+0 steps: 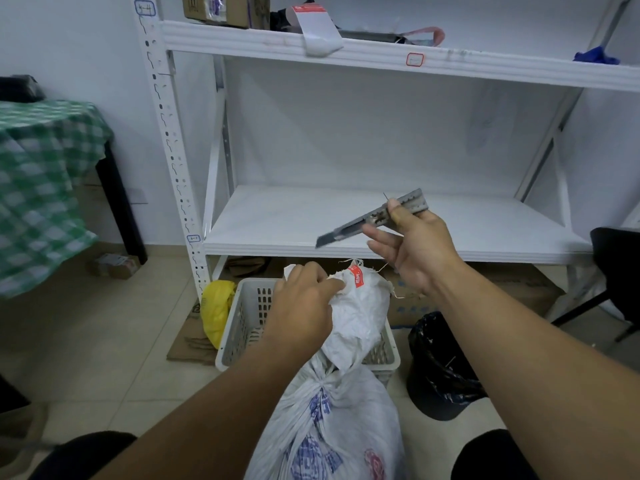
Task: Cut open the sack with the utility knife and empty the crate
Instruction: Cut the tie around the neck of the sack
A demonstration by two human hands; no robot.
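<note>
A white woven sack [360,317] with a red tag [357,276] at its top leans out of a grey slotted plastic crate [242,320] on the floor. My left hand [304,303] grips the sack's gathered top beside the tag. My right hand [415,244] holds a grey utility knife [370,219] above the sack, its blade extended and pointing down to the left. A tied white bag with blue print [332,424] sits in front of the crate, between my knees.
White metal shelving [346,233] stands right behind the crate. A yellow bag [216,306] and flattened cardboard lie to the crate's left. A black-lined bin [440,368] is at the right. A table with a green checked cloth [41,181] stands at the left.
</note>
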